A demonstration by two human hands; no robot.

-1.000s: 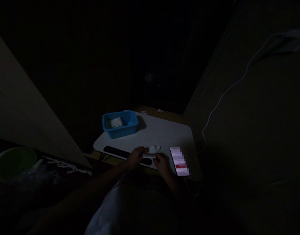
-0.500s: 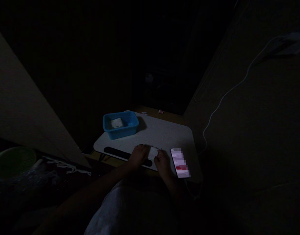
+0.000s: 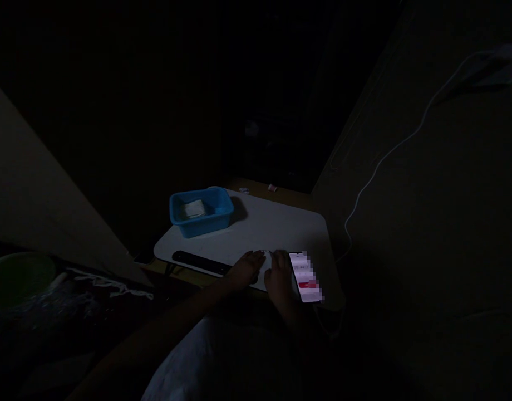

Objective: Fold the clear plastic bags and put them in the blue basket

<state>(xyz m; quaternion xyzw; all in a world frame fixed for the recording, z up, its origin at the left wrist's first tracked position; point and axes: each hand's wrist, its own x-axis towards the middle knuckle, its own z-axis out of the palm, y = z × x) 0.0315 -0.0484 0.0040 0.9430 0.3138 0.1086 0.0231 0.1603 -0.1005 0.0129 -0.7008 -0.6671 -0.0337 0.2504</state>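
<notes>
Dim light covers a small white folding table [image 3: 276,225]. My left hand [image 3: 246,269] rests at its front edge, fingers together on a small white item [image 3: 264,260] that looks like folded cloth or paper. Beside it, my right hand [image 3: 278,275] presses on the right side of that white item, its fingers bent down. Both hands mostly cover the item. Just right of my right hand lies a phone [image 3: 304,278] with a lit screen. A blue plastic basin [image 3: 203,225] stands at the table's left, with a white folded piece [image 3: 194,208] inside.
A dark slot [image 3: 201,262] runs along the table's front edge. Small wrappers [image 3: 272,188] lie behind the table. A white cable [image 3: 375,172] hangs down the right wall. At the lower left are a green round basin [image 3: 22,278] and clear plastic.
My left hand has moved right, closer to my right hand, and covers more of the white item. My right hand's fingers now reach further forward. The view has shifted slightly.
</notes>
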